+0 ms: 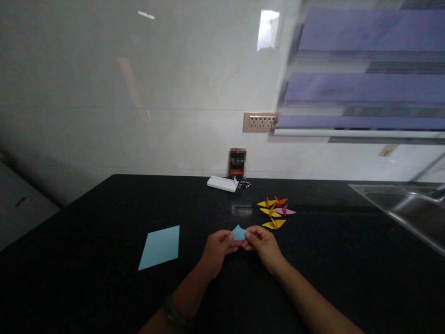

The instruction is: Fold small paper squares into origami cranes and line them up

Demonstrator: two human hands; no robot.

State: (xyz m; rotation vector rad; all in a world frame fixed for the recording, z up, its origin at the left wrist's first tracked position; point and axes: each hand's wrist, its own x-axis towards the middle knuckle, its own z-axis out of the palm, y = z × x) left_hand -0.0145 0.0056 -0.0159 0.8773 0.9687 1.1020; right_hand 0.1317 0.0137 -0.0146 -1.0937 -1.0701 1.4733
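Between my two hands is a small piece of folded light-blue paper (238,233), its pointed top facing away from me. My left hand (218,248) pinches its left side between thumb and fingers. On the right side, my right hand (264,246) grips it the same way. Both thumbs lie on the near face, and the fingers behind hide part of the paper. Just beyond my right hand stand several folded paper cranes (274,223) in yellow, orange and pink. To the left of my left hand, a flat sheet of light-blue paper (161,247) lies on the black countertop (104,232).
A white power bank (222,183) with a beaded strap (244,184) lies near the wall. Behind it a small dark box (237,162), blurred out, leans upright. A socket panel (260,122) is on the tiled wall. At the right edge is a metal sink (399,208).
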